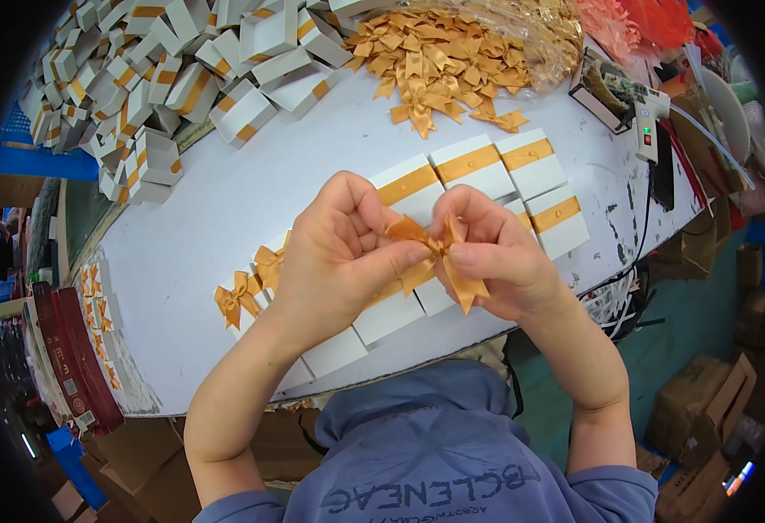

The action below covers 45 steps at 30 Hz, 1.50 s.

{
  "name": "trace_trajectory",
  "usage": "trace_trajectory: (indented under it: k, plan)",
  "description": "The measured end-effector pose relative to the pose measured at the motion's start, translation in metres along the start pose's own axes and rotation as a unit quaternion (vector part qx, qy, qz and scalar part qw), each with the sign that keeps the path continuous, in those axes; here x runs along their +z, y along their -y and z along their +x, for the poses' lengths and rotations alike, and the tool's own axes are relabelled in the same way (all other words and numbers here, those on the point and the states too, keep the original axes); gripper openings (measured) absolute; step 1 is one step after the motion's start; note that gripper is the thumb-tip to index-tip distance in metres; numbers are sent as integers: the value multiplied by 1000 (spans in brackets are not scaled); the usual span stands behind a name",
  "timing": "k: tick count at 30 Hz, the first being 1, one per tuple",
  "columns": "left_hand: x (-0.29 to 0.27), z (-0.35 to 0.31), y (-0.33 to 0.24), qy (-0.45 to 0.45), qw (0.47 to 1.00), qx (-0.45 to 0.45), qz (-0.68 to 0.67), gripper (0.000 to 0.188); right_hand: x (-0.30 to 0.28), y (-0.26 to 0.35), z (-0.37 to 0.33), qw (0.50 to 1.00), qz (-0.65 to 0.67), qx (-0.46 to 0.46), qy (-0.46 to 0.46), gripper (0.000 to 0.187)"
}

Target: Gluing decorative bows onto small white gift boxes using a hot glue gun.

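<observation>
Both hands meet over the middle of the table, pinching one gold satin bow (pixel 462 283) between them. My left hand (pixel 334 253) grips a loop of the bow with thumb and fingers. On its other side, my right hand (pixel 504 257) pinches it near the knot. Beneath and around the hands lie rows of white gift boxes (pixel 535 179) banded with gold ribbon, several with a small clear dot on the band. At the left end of the rows, bows (pixel 237 299) sit on the boxes. My hands partly hide the middle boxes.
A heap of open white box parts (pixel 265 39) fills the far left. Loose gold bows (pixel 439 65) are piled at the far middle, by a plastic bag (pixel 539 35). A white glue gun (pixel 650 122) with a cord rests at the right. Bow-topped boxes (pixel 102 322) line the left edge.
</observation>
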<state>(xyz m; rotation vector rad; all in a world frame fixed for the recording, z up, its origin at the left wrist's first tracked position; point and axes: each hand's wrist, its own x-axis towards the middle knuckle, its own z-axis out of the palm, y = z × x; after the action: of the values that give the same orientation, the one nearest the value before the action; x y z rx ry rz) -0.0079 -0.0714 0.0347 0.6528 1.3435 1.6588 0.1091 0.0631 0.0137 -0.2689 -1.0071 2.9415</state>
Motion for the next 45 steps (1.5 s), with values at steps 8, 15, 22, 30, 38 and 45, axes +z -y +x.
trace_trajectory:
  k: [8,15,22,30,38,45]
  plan:
    - [3,5,24,-81,969,124,196,10,4,4,12,961,-224,-44,-155,10]
    - [-6,22,29,-127,858,280,412,20,-20,19,46,846,-492,-128,-161,6]
    - [-15,23,38,-96,877,151,446,20,-33,9,53,644,-722,-209,-146,13]
    - [-12,23,42,-78,870,111,474,22,-33,2,55,551,-800,-195,-138,16]
    - [-12,20,49,-66,657,236,713,26,-35,11,60,530,-821,-157,-142,13]
    - [-6,18,46,-30,671,179,719,39,-66,59,114,509,-816,-149,-229,17]
